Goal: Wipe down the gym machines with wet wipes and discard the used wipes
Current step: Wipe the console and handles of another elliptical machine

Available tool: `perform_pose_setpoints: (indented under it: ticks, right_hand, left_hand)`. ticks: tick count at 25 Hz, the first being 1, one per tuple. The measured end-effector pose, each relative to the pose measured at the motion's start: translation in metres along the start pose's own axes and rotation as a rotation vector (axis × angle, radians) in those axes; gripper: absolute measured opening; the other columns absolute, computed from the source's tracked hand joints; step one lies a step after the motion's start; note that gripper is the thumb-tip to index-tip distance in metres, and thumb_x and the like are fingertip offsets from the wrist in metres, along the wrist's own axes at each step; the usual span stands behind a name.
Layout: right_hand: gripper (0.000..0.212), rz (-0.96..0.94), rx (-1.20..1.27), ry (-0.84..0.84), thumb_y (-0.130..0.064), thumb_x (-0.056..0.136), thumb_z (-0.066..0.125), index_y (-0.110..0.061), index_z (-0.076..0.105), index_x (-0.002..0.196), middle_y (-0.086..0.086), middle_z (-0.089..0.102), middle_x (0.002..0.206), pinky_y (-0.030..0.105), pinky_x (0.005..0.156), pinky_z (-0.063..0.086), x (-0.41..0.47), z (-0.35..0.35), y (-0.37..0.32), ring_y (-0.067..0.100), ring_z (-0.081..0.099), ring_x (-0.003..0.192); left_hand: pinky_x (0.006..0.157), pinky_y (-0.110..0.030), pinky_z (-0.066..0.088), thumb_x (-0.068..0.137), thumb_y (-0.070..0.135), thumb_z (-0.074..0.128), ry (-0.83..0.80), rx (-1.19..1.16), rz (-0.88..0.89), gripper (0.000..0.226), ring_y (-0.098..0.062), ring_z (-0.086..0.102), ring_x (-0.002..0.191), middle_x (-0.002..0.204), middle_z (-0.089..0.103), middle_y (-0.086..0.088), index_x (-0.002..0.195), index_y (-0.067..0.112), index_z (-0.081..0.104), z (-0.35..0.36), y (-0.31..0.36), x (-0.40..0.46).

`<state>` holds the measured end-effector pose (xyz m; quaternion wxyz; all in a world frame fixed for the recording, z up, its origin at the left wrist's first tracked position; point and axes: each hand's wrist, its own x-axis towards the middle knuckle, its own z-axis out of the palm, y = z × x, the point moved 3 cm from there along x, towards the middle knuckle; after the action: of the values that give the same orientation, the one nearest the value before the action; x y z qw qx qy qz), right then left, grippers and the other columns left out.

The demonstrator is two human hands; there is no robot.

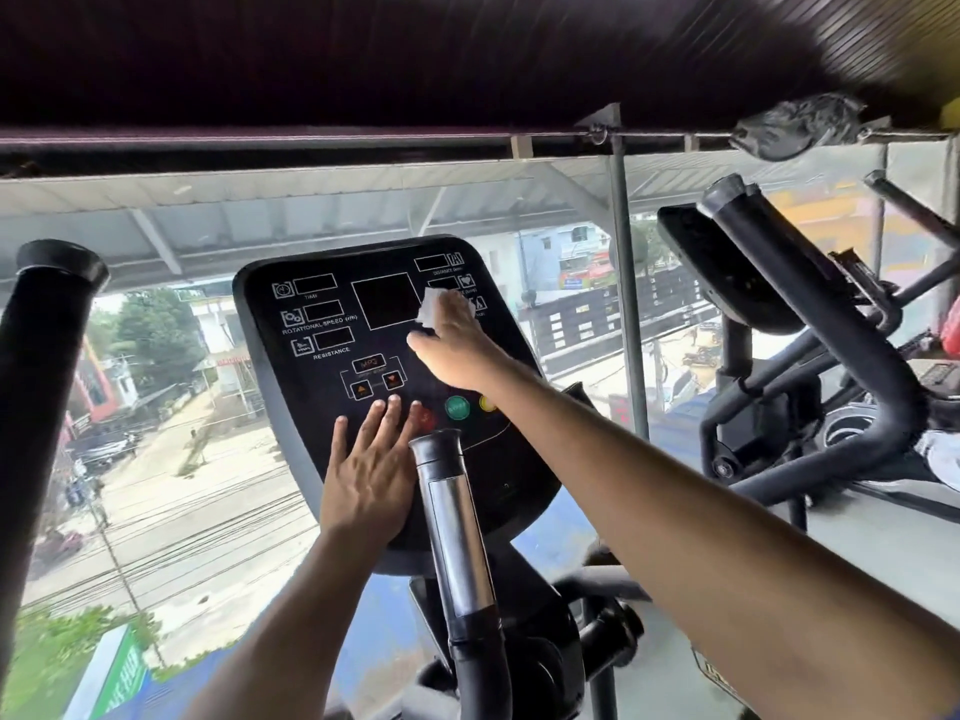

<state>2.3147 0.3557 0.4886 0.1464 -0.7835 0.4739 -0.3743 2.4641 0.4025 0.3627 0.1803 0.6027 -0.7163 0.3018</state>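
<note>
At the centre of the frame, the right hand [457,345] presses a small white wet wipe [431,306] against the upper right of the black console [332,376], pinching it under the fingertips. The left hand [369,475] lies flat and released on the console's lower part. The wipe looks light, limp and damp, likely to bunch; a bunched grip under flat fingers suits it best.

Beyond the glass: street [171,517] with overhead wires, trees [150,330], parked cars [101,446], buildings [582,252]. Overhead: dark slatted ceiling [363,54], metal rail [311,140].
</note>
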Motion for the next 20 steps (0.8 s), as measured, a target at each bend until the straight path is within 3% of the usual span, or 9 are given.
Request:
perform_pose_setpoints:
  ticks: [2, 4, 6, 10, 13, 17, 20]
  right_hand:
    - [0.069, -0.049, 0.048, 0.073, -0.045, 0.094, 0.038, 0.0, 0.033, 0.146, 0.018, 0.031, 0.154, 0.037, 0.117, 0.022, 0.007, -0.035, -0.011, 0.029, 0.026, 0.145]
    - [0.07, -0.079, 0.101, 0.143, -0.033, 0.099, 0.043, -0.004, 0.019, 0.158, 0.017, 0.02, 0.164, 0.03, 0.113, 0.022, 0.015, -0.076, -0.003, 0.026, 0.02, 0.152]
    - [0.072, -0.061, 0.068, 0.181, -0.028, 0.099, 0.044, -0.011, 0.013, 0.162, 0.012, 0.015, 0.168, 0.027, 0.111, 0.023, 0.027, -0.104, 0.037, 0.023, 0.018, 0.154]
    - [0.081, 0.023, 0.08, 0.037, -0.022, 0.091, 0.045, -0.016, 0.011, 0.163, 0.0, 0.01, 0.169, 0.025, 0.119, 0.017, 0.041, -0.092, 0.118, 0.01, 0.011, 0.154]
    - [0.075, 0.013, 0.032, -0.086, -0.012, 0.101, 0.045, -0.021, 0.006, 0.164, -0.002, -0.001, 0.17, 0.027, 0.123, 0.005, 0.052, -0.057, 0.143, 0.015, -0.001, 0.157]
    - [0.078, -0.033, -0.032, -0.099, -0.029, 0.106, 0.043, -0.022, -0.009, 0.163, -0.003, -0.011, 0.17, 0.025, 0.123, 0.003, 0.057, -0.031, 0.158, 0.011, -0.001, 0.156]
    - [0.08, -0.096, -0.04, -0.012, -0.015, 0.105, 0.051, -0.005, -0.006, 0.161, 0.007, -0.007, 0.169, 0.026, 0.125, -0.003, 0.037, -0.015, 0.179, 0.015, -0.002, 0.155]
  left_hand:
    - [0.126, -0.057, 0.012, 0.104, 0.042, 0.033, 0.041, 0.02, -0.023, 0.065, -0.022, 0.023, 0.158, 0.17, 0.028, -0.004, 0.166, 0.028, 0.018, -0.001, 0.005, 0.004]
    - [0.123, -0.062, 0.013, 0.104, 0.048, 0.044, 0.058, 0.049, -0.048, 0.066, -0.029, 0.031, 0.155, 0.164, 0.038, -0.01, 0.164, 0.026, 0.027, 0.003, 0.014, 0.006]
    - [0.123, -0.067, 0.009, 0.103, 0.053, 0.041, 0.057, 0.082, -0.03, 0.071, -0.034, 0.023, 0.157, 0.167, 0.03, -0.016, 0.165, 0.024, 0.023, 0.011, 0.021, 0.003]
    - [0.12, -0.071, 0.007, 0.105, 0.053, 0.032, 0.075, 0.158, -0.003, 0.076, -0.036, 0.0, 0.16, 0.173, 0.002, -0.019, 0.167, 0.022, 0.001, 0.021, 0.019, 0.005]
    - [0.121, -0.072, 0.007, 0.102, 0.055, 0.034, 0.126, 0.114, 0.015, 0.077, -0.035, 0.005, 0.16, 0.173, 0.006, -0.018, 0.167, 0.021, 0.01, 0.022, 0.016, 0.005]
    - [0.121, -0.072, 0.008, 0.101, 0.056, 0.034, 0.13, 0.142, 0.016, 0.078, -0.033, 0.004, 0.161, 0.173, 0.005, -0.017, 0.167, 0.023, 0.009, 0.025, 0.015, 0.005]
    - [0.122, -0.072, 0.007, 0.102, 0.056, 0.029, 0.109, 0.165, 0.001, 0.077, -0.033, 0.002, 0.161, 0.173, 0.004, -0.017, 0.167, 0.023, 0.005, 0.023, 0.016, 0.004]
